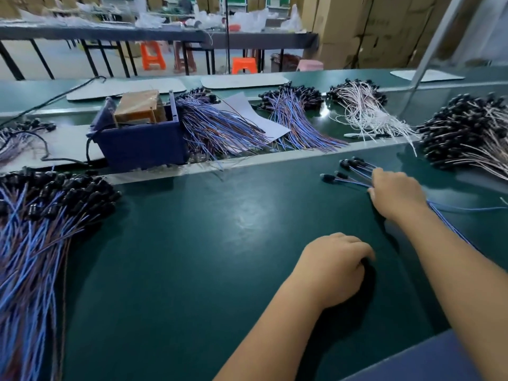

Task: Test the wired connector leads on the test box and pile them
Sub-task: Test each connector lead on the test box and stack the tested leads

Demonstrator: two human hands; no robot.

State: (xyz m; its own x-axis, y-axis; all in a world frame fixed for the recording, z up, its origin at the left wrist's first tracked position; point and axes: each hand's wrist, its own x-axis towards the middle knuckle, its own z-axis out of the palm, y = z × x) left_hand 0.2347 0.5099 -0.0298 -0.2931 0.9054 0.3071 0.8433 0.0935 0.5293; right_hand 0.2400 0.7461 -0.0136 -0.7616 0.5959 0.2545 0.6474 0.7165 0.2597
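A small bunch of blue leads with black connectors lies fanned on the green mat at the right. My right hand grips it at mid-length, and the wire tails run back under my forearm. Nearer to me, my left hand rests on the mat with its fingers loosely curled and nothing visible in it. The dark blue test box, with a brown block inside, stands at the back left, well away from both hands. A big pile of blue and brown leads covers the mat's left edge.
Behind the box lie more blue lead piles, a white sheet of paper, a white-wired pile and a pen. A dark-connector pile fills the far right. A black cable trails left of the box.
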